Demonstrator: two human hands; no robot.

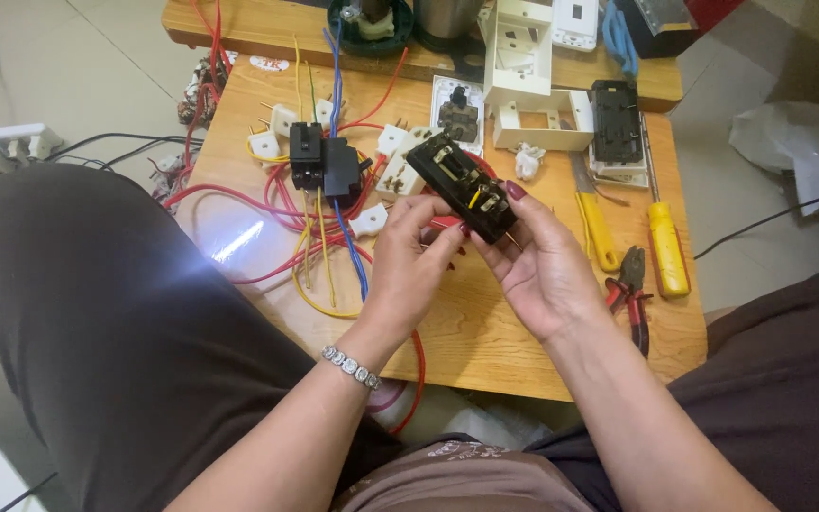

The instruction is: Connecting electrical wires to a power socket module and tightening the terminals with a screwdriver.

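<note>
My left hand (409,261) and my right hand (537,261) hold a black switch module (462,185) between them, tilted, its back with brass terminals and a short yellow wire facing up. The right hand cradles it from below with fingers along its right side. The left hand's fingertips pinch at its lower left edge. A beaded bracelet (351,367) sits on my left wrist.
A low wooden table (485,332) carries tangled red, yellow and blue wires (319,237), black switch units (324,161), white plugs, white wall boxes (523,66), another black module (615,118), yellow-handled screwdrivers (665,242), red-handled pliers (632,294). My knees flank the table.
</note>
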